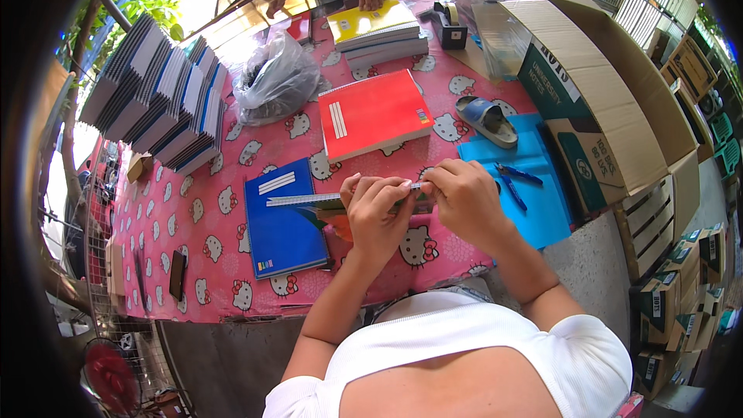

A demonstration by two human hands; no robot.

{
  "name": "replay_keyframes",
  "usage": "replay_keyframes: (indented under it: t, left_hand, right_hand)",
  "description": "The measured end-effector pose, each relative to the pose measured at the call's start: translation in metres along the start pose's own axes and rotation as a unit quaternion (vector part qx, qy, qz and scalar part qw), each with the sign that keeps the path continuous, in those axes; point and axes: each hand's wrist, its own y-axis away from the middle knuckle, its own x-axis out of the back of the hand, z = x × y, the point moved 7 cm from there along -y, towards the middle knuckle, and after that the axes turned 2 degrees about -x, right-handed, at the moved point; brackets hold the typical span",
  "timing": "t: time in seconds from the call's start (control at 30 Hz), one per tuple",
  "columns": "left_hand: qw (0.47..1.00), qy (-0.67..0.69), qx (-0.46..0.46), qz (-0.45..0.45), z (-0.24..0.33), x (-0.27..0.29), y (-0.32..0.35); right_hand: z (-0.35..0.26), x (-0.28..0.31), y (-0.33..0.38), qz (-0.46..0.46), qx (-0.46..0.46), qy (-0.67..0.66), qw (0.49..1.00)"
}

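Presently, the left hand (375, 213) and right hand (468, 200) hold a notebook (298, 200) in narrow pinch grips; apparent edge work calls next for steady fingertip control.

Daylight's pouring in from the top left, bleaching the gaps around the leaves (159, 6)! Glare flares off the yellow cover (375, 22), the floor (248, 356) below me sits in shadow, my left hand (377, 213) and right hand (468, 197) look fairly sharp, and fisheye bends the table (217, 224) toward blackened corners.
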Motion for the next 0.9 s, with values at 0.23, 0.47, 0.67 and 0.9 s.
replay_keyframes:
  t: [0.23,0.47,0.67,0.9]
  left_hand:
    - [1.000,0.001,0.004,0.011,0.001,-0.001,-0.001]
    - [1.000,-0.004,0.005,0.019,0.002,-0.001,0.001]
    - [1.000,-0.002,0.003,0.007,0.003,-0.001,-0.001]
    - [1.000,-0.007,0.002,0.010,0.002,0.002,0.001]
  right_hand:
    - [0.007,0.000,0.002,0.041,-0.019,-0.050,0.998]
    - [0.002,-0.002,-0.001,0.039,-0.004,-0.045,0.998]
    - [-0.001,-0.003,0.005,0.026,0.018,0.018,0.999]
    - [-0.010,0.136,0.036,0.392,0.118,-0.255,0.876]
